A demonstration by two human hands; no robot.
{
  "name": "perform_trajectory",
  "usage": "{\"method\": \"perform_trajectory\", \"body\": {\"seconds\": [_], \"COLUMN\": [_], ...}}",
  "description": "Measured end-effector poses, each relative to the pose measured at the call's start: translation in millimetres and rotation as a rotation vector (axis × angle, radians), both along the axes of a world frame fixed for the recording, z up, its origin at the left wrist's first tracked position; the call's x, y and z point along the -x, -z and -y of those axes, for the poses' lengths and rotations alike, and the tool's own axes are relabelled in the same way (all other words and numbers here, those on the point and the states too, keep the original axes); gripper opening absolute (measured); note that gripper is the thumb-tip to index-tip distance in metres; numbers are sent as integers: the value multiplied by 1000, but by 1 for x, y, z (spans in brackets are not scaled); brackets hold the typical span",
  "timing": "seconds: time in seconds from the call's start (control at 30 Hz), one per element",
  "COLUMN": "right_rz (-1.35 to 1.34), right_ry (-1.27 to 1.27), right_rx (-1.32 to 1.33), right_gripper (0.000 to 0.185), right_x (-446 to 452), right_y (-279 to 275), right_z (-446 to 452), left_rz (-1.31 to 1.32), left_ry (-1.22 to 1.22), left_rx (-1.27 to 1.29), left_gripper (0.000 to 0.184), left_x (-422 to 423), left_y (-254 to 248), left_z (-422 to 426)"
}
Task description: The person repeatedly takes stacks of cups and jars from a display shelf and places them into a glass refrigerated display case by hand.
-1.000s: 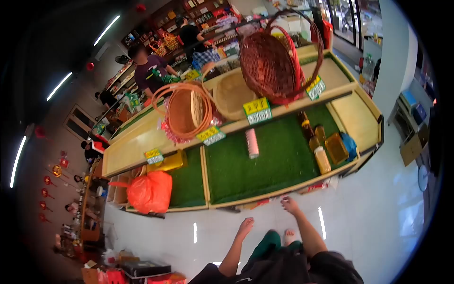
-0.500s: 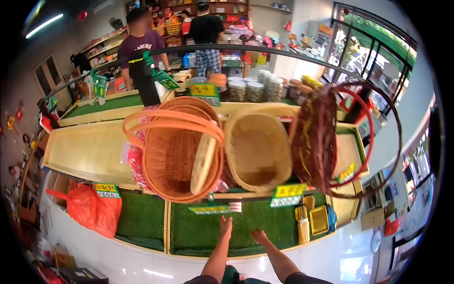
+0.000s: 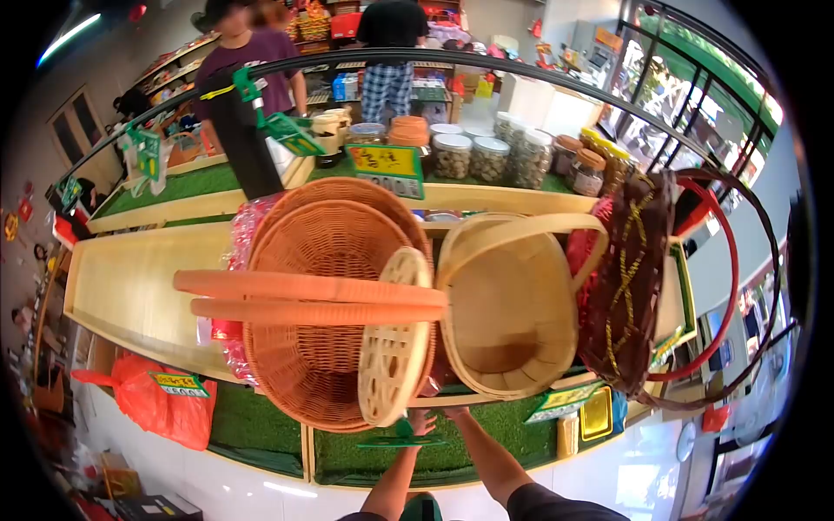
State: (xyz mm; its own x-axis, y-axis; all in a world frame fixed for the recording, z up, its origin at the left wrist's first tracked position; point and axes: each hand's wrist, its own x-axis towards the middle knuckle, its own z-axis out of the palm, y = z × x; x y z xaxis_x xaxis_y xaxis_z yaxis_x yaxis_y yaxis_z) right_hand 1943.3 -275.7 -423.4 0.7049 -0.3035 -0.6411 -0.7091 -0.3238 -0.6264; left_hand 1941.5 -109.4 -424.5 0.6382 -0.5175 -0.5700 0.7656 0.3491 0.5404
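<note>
My left hand (image 3: 423, 424) is low in front of the display's front edge, just under the orange wicker baskets (image 3: 334, 373); a green price-tag holder (image 3: 401, 443) crosses the wrist, and the fingers are mostly hidden. Close beside it, my right hand (image 3: 457, 414) reaches under the wooden front edge (image 3: 486, 395), its fingertips out of sight. What either hand touches cannot be made out. The orange baskets are nested, with a pale woven piece with holes (image 3: 393, 347) standing inside. Right of them is a light wooden basket (image 3: 512, 304) with an arched handle.
A dark brown basket (image 3: 621, 295) with tall hoop handles stands at the right. Lidded jars (image 3: 491, 159) line the back shelf. Below are green turf (image 3: 356, 460), a red plastic bag (image 3: 165, 408) and a yellow tray (image 3: 597, 412). Across the display a person (image 3: 252, 52) stands facing this way.
Both hands have moved forward under the front edge, the right one closer to the left. The baskets appear larger and nearer, with their handles seen at a different angle. The view has shifted.
</note>
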Motion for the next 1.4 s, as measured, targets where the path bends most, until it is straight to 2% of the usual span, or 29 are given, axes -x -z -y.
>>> {"method": "perform_trajectory", "body": {"seconds": [0.03,0.1,0.13,0.17,0.2,0.23,0.27,0.3,0.37,0.43,0.47,0.5,0.57,0.63,0.7,0.77,0.83,0.87,0.93,0.97,1.03,1.07,1.1,1.17,1.2,1.23,1.3,1.33,1.4], "right_rz": [3,35,8,75,148,70,-19,-20,-80,4,-27,31,97,190,306,571,599,602,559,558,948,1051,1036,1250,1253,1251,1289,1266,1287], "right_ry": [51,232,190,191,199,81,-13,45,216,401,460,550,844,1163,1438,1677,1825,1922,2170,2261,2509,2598,2625,2602,2593,2720,2818,2815,3059], "right_rx": [-70,-219,-409,-462,-512,-294,-74,78,-42,-79,-69,-46,35,-49,-84,-166,173,206,331,362,391,583,624,1088,1282,1452,1476,1496,1433], "right_gripper": [46,38,46,54,62,72,83,96,101,100,99,95,86,79,76,65,70,70,85,85,92,90,90,90,88,78,67,67,58], "right_x": [10,37,58,83,114,140,172,206,273,339,376,414,480,540,588,645,695,717,746,775,784,793,796,809,825,835,866,887,919], "right_y": [-8,-64,-39,-67,-97,-111,-122,-141,-174,-242,-243,-236,-212,-232,-224,-244,-257,-262,-271,-283,-325,-326,-330,-331,-337,-347,-339,-338,-350], "right_z": [2,-1,9,5,-2,-4,-7,-20,-33,-52,-63,-82,-125,-175,-224,-277,-309,-335,-375,-410,-446,-464,-469,-479,-475,-471,-473,-471,-461], "left_rz": [-11,-45,-85,-69,-98,-124,-172,-96,72,50,60,34,117,220,401,658,770,759,842,810,1044,872,841,380,498,463,872,848,685], "left_ry": [44,133,158,190,211,244,302,296,410,621,745,821,1127,1483,1831,2111,2030,2122,2249,2327,2538,2642,2655,3022,3023,3039,3047,3041,2968], "left_rx": [-144,-283,-371,-373,-258,-141,-157,-340,-321,-197,-174,-197,-111,-78,17,223,539,588,1105,1165,1426,1488,1535,1419,1519,1534,1684,1705,1796], "left_gripper": [63,71,72,72,69,67,56,55,56,58,59,47,60,54,55,53,56,56,65,65,76,83,83,85,83,83,80,80,79], "left_x": [-2,-2,0,10,24,34,53,79,135,186,214,247,306,378,463,552,625,672,729,773,811,837,845,856,868,876,900,921,955], "left_y": [-39,-78,-87,-89,-83,-83,-101,-124,-144,-174,-172,-201,-182,-175,-214,-212,-232,-257,-320,-338,-364,-338,-355,-380,-357,-337,-318,-311,-309], "left_z": [4,7,11,17,21,29,34,43,49,51,53,54,61,70,67,52,21,2,-29,-59,-87,-101,-112,-139,-142,-143,-145,-147,-146]}}
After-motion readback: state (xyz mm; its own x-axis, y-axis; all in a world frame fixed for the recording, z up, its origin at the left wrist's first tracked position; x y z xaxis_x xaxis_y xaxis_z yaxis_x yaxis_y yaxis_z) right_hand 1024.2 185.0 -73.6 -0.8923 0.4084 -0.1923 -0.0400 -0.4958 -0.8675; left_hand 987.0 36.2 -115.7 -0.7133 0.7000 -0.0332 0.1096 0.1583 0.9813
